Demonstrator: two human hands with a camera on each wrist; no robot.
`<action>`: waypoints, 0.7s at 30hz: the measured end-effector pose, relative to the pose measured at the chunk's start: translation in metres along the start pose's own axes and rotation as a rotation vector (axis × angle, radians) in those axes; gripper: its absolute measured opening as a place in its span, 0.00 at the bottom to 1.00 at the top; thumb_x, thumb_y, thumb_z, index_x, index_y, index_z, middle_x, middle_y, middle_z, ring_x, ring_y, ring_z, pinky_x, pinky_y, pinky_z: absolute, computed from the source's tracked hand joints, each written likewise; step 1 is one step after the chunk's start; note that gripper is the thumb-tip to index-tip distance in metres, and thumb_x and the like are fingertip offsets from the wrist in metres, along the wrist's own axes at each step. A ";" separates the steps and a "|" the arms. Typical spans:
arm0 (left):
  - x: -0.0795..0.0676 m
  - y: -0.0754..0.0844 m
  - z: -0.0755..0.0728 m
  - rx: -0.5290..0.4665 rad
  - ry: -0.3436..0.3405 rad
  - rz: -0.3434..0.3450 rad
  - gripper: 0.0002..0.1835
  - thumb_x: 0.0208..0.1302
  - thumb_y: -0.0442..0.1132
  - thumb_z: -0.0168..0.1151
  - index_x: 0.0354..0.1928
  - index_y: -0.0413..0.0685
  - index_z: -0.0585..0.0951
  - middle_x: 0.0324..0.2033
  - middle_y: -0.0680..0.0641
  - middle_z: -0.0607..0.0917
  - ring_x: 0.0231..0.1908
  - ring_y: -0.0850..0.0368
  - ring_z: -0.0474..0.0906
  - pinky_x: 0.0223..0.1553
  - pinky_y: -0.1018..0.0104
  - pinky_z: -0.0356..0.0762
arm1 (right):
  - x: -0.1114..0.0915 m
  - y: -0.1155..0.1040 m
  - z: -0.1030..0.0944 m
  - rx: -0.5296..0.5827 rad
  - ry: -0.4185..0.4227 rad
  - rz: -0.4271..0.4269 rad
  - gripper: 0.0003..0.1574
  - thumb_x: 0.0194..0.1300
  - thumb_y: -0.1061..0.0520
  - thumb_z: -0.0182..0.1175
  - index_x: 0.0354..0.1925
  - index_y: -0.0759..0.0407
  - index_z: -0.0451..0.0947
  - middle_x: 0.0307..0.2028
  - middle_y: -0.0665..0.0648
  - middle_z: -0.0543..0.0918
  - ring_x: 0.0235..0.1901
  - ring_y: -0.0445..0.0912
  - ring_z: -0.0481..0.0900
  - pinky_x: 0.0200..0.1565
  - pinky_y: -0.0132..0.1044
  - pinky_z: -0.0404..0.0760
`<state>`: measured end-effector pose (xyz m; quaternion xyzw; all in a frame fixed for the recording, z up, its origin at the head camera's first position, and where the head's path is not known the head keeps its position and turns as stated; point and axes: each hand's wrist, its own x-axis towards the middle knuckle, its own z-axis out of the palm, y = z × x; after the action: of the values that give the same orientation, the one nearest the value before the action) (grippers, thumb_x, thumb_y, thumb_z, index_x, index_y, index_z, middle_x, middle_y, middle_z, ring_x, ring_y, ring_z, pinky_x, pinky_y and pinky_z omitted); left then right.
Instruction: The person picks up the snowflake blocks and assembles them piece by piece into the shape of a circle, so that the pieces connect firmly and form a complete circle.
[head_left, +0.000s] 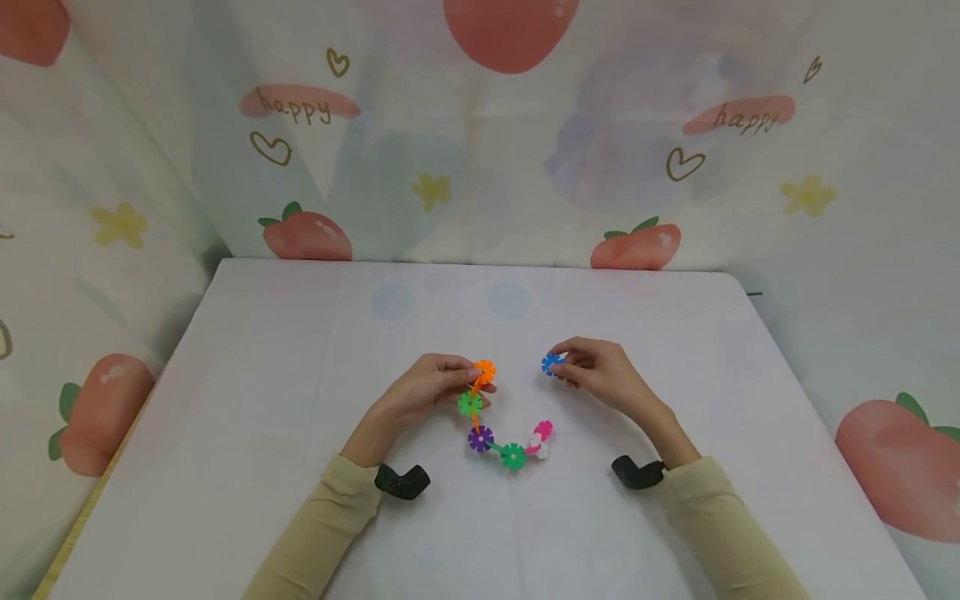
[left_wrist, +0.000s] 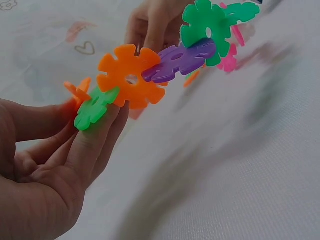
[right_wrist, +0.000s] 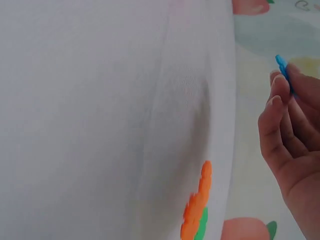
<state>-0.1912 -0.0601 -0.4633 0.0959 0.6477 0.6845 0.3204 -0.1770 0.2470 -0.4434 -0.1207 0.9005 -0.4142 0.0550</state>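
Observation:
My left hand [head_left: 423, 387] pinches the orange end of a curved chain of plastic snowflake discs. Along the chain come a light green disc [head_left: 469, 403], another orange disc [left_wrist: 117, 70], a purple disc [head_left: 481, 439] and a green disc [head_left: 513, 456]. White and pink discs [head_left: 543, 428] make up its far end. Each piece slots into its neighbour at an angle, as the left wrist view shows. Between thumb and fingertips, my right hand [head_left: 607, 373] holds a single blue snowflake disc [head_left: 551, 364], apart from the chain and to its right. In the right wrist view this disc [right_wrist: 281, 65] appears edge-on.
Both hands are over a white-covered table [head_left: 262, 350]. A printed fabric backdrop [head_left: 480, 167] with fruit and hearts rises behind the table and along its sides. Black straps [head_left: 403, 482] are on both wrists, at the ends of the beige sleeves [head_left: 322, 521].

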 end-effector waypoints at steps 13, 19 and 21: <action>0.002 -0.003 0.000 -0.007 0.004 -0.003 0.16 0.77 0.38 0.56 0.56 0.33 0.83 0.47 0.37 0.90 0.51 0.44 0.88 0.58 0.62 0.82 | 0.013 -0.022 0.026 0.129 -0.090 -0.114 0.15 0.71 0.60 0.65 0.55 0.59 0.84 0.38 0.61 0.90 0.36 0.53 0.89 0.45 0.36 0.89; 0.000 -0.003 0.000 -0.007 0.011 0.005 0.16 0.78 0.38 0.56 0.55 0.32 0.83 0.46 0.37 0.90 0.50 0.45 0.89 0.57 0.62 0.83 | 0.018 -0.029 0.034 0.142 -0.081 -0.203 0.13 0.70 0.63 0.66 0.53 0.60 0.85 0.39 0.59 0.90 0.35 0.55 0.89 0.45 0.28 0.86; -0.001 -0.003 0.000 -0.006 0.006 0.016 0.16 0.78 0.38 0.56 0.55 0.32 0.83 0.46 0.36 0.90 0.47 0.47 0.90 0.56 0.62 0.84 | 0.019 -0.030 0.036 0.149 -0.080 -0.222 0.13 0.70 0.63 0.66 0.52 0.60 0.86 0.39 0.59 0.90 0.35 0.56 0.89 0.45 0.27 0.86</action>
<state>-0.1900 -0.0607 -0.4660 0.0980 0.6459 0.6892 0.3132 -0.1825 0.1969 -0.4439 -0.2317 0.8455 -0.4782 0.0536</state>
